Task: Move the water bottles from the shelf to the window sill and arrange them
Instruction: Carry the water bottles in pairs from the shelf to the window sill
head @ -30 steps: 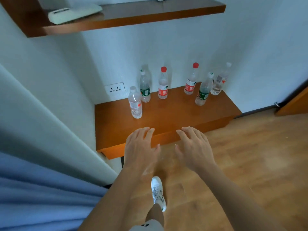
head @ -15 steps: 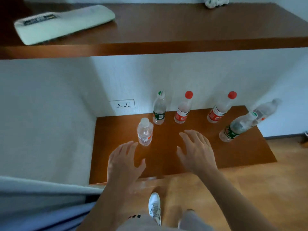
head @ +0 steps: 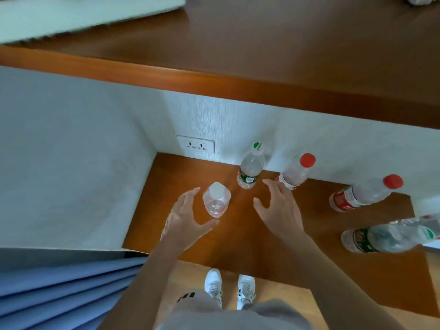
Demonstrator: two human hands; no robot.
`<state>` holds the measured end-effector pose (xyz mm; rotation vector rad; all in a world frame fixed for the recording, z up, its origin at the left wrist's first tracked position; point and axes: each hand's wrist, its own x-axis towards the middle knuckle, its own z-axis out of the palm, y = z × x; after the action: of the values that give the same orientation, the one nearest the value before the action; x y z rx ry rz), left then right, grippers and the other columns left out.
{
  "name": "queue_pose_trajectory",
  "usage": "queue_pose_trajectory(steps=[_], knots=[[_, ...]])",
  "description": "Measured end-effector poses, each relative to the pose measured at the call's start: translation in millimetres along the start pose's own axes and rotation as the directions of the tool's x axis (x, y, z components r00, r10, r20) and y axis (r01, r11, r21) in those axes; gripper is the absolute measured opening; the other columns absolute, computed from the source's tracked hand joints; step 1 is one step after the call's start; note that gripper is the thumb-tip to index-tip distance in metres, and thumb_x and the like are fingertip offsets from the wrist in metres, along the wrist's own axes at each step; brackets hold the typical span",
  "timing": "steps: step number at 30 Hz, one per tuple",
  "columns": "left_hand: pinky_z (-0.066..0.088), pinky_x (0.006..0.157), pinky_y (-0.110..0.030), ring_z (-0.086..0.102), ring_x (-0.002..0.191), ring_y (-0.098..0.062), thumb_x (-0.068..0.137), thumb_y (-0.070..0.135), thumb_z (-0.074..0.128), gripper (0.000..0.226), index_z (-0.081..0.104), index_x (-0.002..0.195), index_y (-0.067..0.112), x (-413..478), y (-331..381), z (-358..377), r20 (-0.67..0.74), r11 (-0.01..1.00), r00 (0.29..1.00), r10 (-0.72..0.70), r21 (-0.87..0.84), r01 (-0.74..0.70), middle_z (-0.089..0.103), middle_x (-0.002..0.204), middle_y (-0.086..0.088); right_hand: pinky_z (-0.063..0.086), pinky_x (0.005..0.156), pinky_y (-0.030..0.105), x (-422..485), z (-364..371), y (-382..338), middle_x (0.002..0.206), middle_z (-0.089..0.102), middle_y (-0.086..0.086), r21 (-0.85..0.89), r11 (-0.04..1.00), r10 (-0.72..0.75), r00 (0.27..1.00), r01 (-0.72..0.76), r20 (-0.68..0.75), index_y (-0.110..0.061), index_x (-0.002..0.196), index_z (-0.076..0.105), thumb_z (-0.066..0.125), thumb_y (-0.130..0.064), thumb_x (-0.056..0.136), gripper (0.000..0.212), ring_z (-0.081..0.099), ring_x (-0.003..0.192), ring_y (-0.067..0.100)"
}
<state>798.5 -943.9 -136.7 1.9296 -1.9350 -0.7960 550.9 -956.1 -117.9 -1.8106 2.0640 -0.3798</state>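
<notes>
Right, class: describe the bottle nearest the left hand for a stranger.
Find the low wooden shelf under the wall socket. One bottle stands forward of the rest, beside the left hand. Its cap is plain white, unlike the green-marked cap and red cap behind.

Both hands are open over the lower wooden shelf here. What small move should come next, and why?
Probably close the left hand round the short clear plastic bottle with a white cap. Thumb and fingers flank it on the brown wooden shelf, apparently without gripping yet. The right hand hovers open beside the clear bottle with a red cap and could take that one after.
</notes>
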Motion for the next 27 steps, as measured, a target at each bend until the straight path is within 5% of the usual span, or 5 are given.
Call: queue_pose_trajectory(steps=[4,11,21,24,27], knots=[[0.042,0.108,-0.042,0.041,0.136,-0.016,0.058,0.073,0.069,0.109,0.025,0.149,0.034,10,12,13,0.034,0.986,0.995,-0.093,-0.135,0.097,0.038,0.153,0.007,0.041,0.106,0.034,26,7,0,0.152,0.046,0.003,0.106,0.992,0.056,0.997,-0.062,0.06,-0.021,0.15,0.036,0.062,-0.046,0.093,0.068,0.042,0.14,0.022],[0.043,0.109,-0.042,0.044,0.131,-0.014,0.058,0.072,0.075,0.103,0.03,0.144,0.038,28,19,30,0.03,0.938,0.997,-0.077,-0.337,0.083,0.043,0.146,0.01,0.048,0.097,0.031,61,33,-5,0.142,0.054,0.005,0.339,0.928,0.165,0.986,-0.153,-0.006,-0.019,0.15,0.032,0.08,-0.058,0.073,0.098,0.053,0.129,0.022],[0.056,0.079,-0.016,0.062,0.1,-0.014,0.066,0.04,0.086,0.07,0.051,0.125,0.026,47,12,35,-0.01,0.86,0.995,-0.102,-0.503,0.084,0.06,0.106,0.012,0.051,0.102,0.044,92,55,-13,0.132,0.06,0.001,0.597,0.783,0.224,0.975,-0.172,-0.013,-0.022,0.139,0.047,0.089,-0.048,0.064,0.09,0.055,0.122,0.021],[0.057,0.079,-0.021,0.062,0.102,-0.016,0.066,0.039,0.087,0.07,0.052,0.125,0.025,50,11,32,-0.017,0.83,0.993,-0.119,-0.551,0.09,0.061,0.105,0.009,0.053,0.097,0.034,90,54,-17,0.129,0.061,-0.002,0.618,0.772,0.197,0.98,-0.151,-0.006,-0.023,0.136,0.049,0.089,-0.041,0.069,0.081,0.057,0.118,0.018],[0.057,0.077,-0.018,0.063,0.101,-0.017,0.07,0.033,0.087,0.066,0.052,0.125,0.022,49,12,24,-0.035,0.822,0.994,-0.1,-0.566,0.063,0.061,0.104,0.007,0.046,0.073,0.005,84,45,-24,0.118,0.056,-0.011,0.607,0.786,0.161,0.987,-0.118,-0.018,-0.021,0.135,0.048,0.087,-0.036,0.074,0.074,0.058,0.098,0.009]])
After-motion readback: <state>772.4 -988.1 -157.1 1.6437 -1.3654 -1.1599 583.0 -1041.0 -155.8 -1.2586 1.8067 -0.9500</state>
